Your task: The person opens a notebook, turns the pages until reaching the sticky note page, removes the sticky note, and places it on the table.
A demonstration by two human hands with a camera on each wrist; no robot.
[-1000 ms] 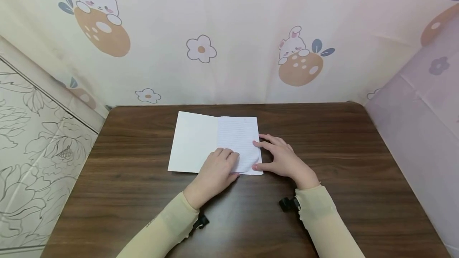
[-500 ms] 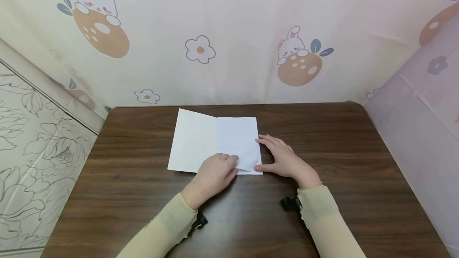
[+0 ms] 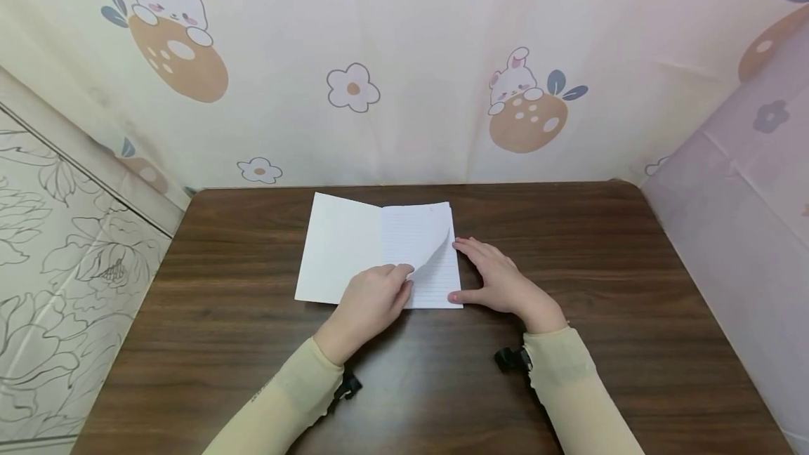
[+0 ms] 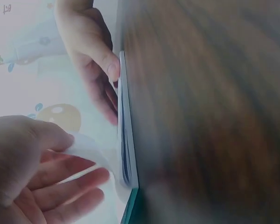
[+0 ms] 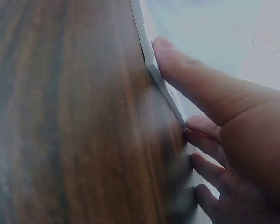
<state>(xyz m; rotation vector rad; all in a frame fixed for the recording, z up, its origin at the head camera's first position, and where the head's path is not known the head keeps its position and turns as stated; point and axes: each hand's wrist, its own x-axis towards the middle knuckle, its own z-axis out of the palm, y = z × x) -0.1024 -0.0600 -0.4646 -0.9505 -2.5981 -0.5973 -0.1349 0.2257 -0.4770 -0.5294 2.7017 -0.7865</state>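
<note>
An open notebook (image 3: 338, 251) lies on the table, its blank white inside cover on the left and lined sheets on the right. My left hand (image 3: 371, 297) pinches the near right corner of a lined page (image 3: 413, 234), which curls up toward the left. In the left wrist view, that page (image 4: 86, 145) hangs from the thumb and a finger, the other fingers spread below. My right hand (image 3: 502, 279) steadies the notebook's right edge. Its thumb (image 5: 191, 72) presses the near corner, while the fingertips touch the side edge farther along.
The dark wooden table (image 3: 600, 251) extends all around the notebook. Behind it hangs a pale curtain (image 3: 430, 34) printed with rabbits and flowers. A panel with line-drawn flowers (image 3: 76, 279) stands at the left. Black wrist cameras are strapped under both sleeves.
The left hand has drawn back slightly leftward, lifting the page corner from nearly flat into a raised curl that uncovers the lined sheet beneath. The right hand stays almost still at the edge.
</note>
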